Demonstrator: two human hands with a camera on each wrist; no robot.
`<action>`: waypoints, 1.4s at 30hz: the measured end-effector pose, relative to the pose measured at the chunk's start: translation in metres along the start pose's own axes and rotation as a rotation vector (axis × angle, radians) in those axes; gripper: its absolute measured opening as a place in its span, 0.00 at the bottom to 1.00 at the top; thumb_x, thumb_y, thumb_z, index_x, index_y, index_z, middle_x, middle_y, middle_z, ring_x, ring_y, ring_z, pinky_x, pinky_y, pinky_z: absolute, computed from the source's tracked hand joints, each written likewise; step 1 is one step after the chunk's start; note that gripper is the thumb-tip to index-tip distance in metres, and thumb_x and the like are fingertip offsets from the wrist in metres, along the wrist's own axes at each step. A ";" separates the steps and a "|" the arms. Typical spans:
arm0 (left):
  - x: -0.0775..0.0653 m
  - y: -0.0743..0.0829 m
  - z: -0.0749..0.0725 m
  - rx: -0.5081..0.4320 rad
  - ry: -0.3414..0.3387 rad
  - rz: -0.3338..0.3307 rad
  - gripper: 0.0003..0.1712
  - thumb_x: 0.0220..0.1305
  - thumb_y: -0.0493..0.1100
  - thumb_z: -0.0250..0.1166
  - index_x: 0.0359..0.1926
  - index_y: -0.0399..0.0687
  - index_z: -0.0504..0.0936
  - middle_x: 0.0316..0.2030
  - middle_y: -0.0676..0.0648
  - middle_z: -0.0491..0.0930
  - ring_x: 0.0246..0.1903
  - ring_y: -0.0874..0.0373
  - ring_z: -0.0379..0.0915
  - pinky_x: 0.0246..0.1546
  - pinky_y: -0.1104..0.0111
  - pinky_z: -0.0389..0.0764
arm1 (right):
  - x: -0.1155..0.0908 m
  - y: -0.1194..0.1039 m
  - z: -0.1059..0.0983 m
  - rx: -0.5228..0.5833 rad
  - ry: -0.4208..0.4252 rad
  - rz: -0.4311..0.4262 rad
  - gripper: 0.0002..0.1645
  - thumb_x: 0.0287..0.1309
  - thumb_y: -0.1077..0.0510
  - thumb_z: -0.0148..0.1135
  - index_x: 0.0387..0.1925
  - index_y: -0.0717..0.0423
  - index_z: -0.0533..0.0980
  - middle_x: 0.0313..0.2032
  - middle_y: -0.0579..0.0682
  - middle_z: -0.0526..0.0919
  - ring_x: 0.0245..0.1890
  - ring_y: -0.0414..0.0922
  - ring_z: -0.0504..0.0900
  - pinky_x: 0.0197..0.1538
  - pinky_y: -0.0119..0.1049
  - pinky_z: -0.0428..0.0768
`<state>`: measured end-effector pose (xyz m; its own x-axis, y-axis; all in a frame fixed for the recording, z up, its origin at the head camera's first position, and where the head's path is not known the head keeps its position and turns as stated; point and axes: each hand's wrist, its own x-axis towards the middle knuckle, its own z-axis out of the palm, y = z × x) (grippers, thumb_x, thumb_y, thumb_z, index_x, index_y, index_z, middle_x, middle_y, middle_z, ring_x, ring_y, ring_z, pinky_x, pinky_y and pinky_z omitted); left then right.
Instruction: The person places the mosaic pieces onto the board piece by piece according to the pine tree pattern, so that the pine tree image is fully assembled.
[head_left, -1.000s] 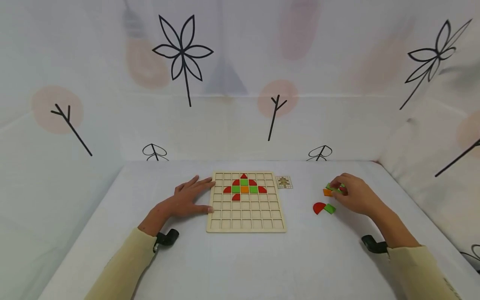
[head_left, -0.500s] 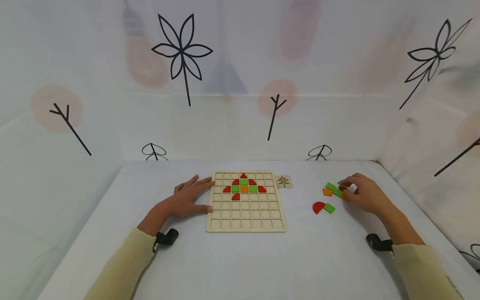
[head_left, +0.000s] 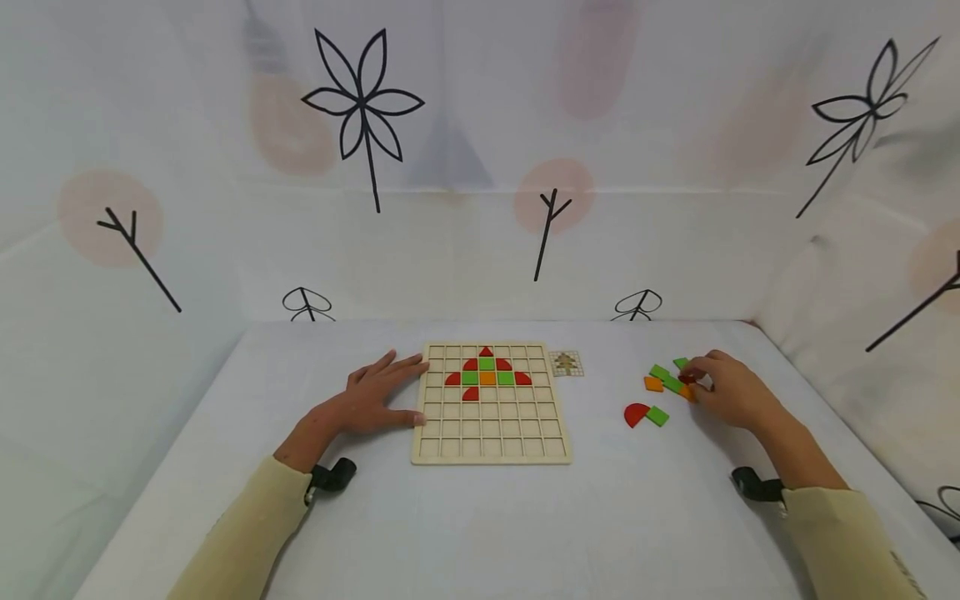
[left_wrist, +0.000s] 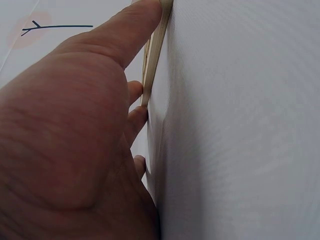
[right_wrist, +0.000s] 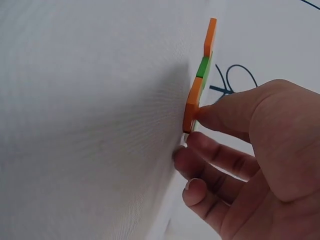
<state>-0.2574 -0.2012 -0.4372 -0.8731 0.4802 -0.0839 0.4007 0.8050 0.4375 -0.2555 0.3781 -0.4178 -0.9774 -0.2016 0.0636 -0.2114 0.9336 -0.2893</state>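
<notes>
My left hand (head_left: 378,396) lies with spread fingers against the left edge of a wooden grid board (head_left: 491,429); in the left wrist view its thumb (left_wrist: 135,25) touches the board's edge. Red, green and one orange (head_left: 487,378) tile form a stepped shape in the board's upper rows. At the right, my right hand (head_left: 731,392) is bent over a small pile, thumb and fingertips at a red piece (head_left: 686,379). The right wrist view shows the thumb against an orange tile (right_wrist: 192,105) there; the red piece is mostly hidden. Green tiles (head_left: 671,384) lie alongside.
A small pattern card (head_left: 566,363) with a tree picture lies at the board's right edge. Nearer me than the pile are a red rounded piece (head_left: 636,415) and a green tile (head_left: 657,416). Patterned white cloth (head_left: 450,250) stands behind the table.
My right hand has drawn back to the right across the pile, uncovering green and orange tiles, then lowered slightly onto the red piece. The left hand stays at the board.
</notes>
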 end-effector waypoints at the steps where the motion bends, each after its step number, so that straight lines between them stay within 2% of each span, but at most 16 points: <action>1: 0.000 0.000 0.000 0.000 -0.001 0.000 0.55 0.66 0.73 0.67 0.85 0.64 0.55 0.85 0.54 0.48 0.85 0.41 0.28 0.76 0.33 0.39 | 0.000 0.000 0.000 -0.003 0.000 0.004 0.12 0.63 0.69 0.64 0.48 0.68 0.83 0.46 0.67 0.81 0.47 0.64 0.79 0.53 0.66 0.81; 3: 0.000 -0.001 0.000 0.000 0.000 0.002 0.55 0.66 0.73 0.67 0.85 0.64 0.55 0.85 0.54 0.48 0.85 0.41 0.27 0.76 0.33 0.39 | 0.000 -0.001 -0.002 -0.009 0.002 0.015 0.11 0.63 0.68 0.65 0.46 0.68 0.83 0.43 0.65 0.81 0.44 0.62 0.80 0.50 0.63 0.82; 6: 0.000 -0.001 0.000 0.001 0.002 0.003 0.55 0.66 0.73 0.67 0.85 0.65 0.55 0.85 0.54 0.48 0.85 0.41 0.28 0.76 0.33 0.39 | 0.000 -0.001 -0.004 -0.016 0.006 0.036 0.10 0.62 0.66 0.66 0.44 0.68 0.83 0.38 0.61 0.82 0.39 0.58 0.79 0.43 0.54 0.83; 10: -0.001 -0.001 -0.001 -0.003 0.001 0.002 0.55 0.66 0.73 0.67 0.85 0.65 0.55 0.85 0.55 0.47 0.85 0.41 0.27 0.76 0.33 0.39 | 0.000 0.000 -0.007 -0.007 -0.009 0.045 0.12 0.64 0.65 0.65 0.48 0.66 0.82 0.36 0.58 0.81 0.35 0.54 0.76 0.36 0.44 0.79; 13: -0.001 -0.001 -0.001 -0.008 0.000 0.002 0.55 0.66 0.73 0.67 0.85 0.65 0.55 0.85 0.55 0.47 0.85 0.41 0.27 0.76 0.33 0.38 | -0.001 0.003 -0.007 -0.003 -0.034 0.006 0.16 0.62 0.70 0.63 0.51 0.62 0.83 0.41 0.60 0.80 0.38 0.54 0.77 0.39 0.47 0.83; 17: -0.002 0.000 -0.001 -0.006 0.000 0.002 0.55 0.66 0.73 0.67 0.85 0.65 0.55 0.85 0.54 0.47 0.85 0.40 0.27 0.76 0.33 0.39 | -0.001 0.006 -0.009 0.006 -0.057 -0.040 0.19 0.56 0.74 0.63 0.49 0.61 0.84 0.43 0.59 0.80 0.41 0.56 0.77 0.45 0.53 0.84; 22: -0.001 0.000 -0.001 0.004 -0.005 -0.003 0.55 0.66 0.73 0.66 0.86 0.66 0.54 0.85 0.55 0.47 0.85 0.41 0.27 0.76 0.33 0.39 | 0.000 0.008 -0.011 0.035 -0.100 -0.006 0.13 0.54 0.70 0.69 0.43 0.62 0.83 0.37 0.52 0.81 0.38 0.52 0.76 0.40 0.44 0.81; 26: -0.001 0.000 -0.001 0.001 -0.003 -0.002 0.55 0.66 0.73 0.67 0.86 0.66 0.54 0.85 0.55 0.47 0.85 0.41 0.27 0.76 0.34 0.39 | -0.002 0.008 -0.014 0.047 -0.136 0.004 0.09 0.54 0.67 0.72 0.39 0.61 0.82 0.35 0.50 0.81 0.37 0.50 0.76 0.38 0.40 0.79; 31: -0.001 0.000 -0.001 -0.003 0.004 0.008 0.55 0.66 0.73 0.67 0.85 0.66 0.55 0.85 0.55 0.48 0.85 0.40 0.28 0.76 0.33 0.39 | -0.005 0.007 -0.019 0.055 -0.168 0.000 0.08 0.55 0.64 0.73 0.35 0.61 0.81 0.34 0.51 0.79 0.36 0.50 0.76 0.38 0.42 0.80; 37: -0.001 -0.001 -0.002 -0.005 -0.001 0.008 0.55 0.65 0.74 0.66 0.85 0.66 0.54 0.85 0.55 0.47 0.85 0.41 0.27 0.76 0.33 0.39 | -0.010 0.006 -0.025 0.058 -0.202 0.021 0.12 0.55 0.68 0.73 0.41 0.65 0.81 0.37 0.53 0.82 0.38 0.52 0.78 0.43 0.47 0.84; 42: 0.000 -0.001 -0.001 -0.004 -0.004 0.006 0.55 0.65 0.74 0.66 0.85 0.66 0.54 0.85 0.55 0.47 0.85 0.41 0.27 0.76 0.32 0.39 | -0.013 0.005 -0.027 0.070 -0.226 0.061 0.11 0.57 0.70 0.71 0.42 0.66 0.80 0.37 0.53 0.83 0.38 0.53 0.79 0.43 0.49 0.85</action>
<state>-0.2580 -0.2025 -0.4374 -0.8697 0.4861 -0.0852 0.4045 0.8011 0.4411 -0.2441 0.3935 -0.3945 -0.9622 -0.2137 -0.1691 -0.1436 0.9250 -0.3517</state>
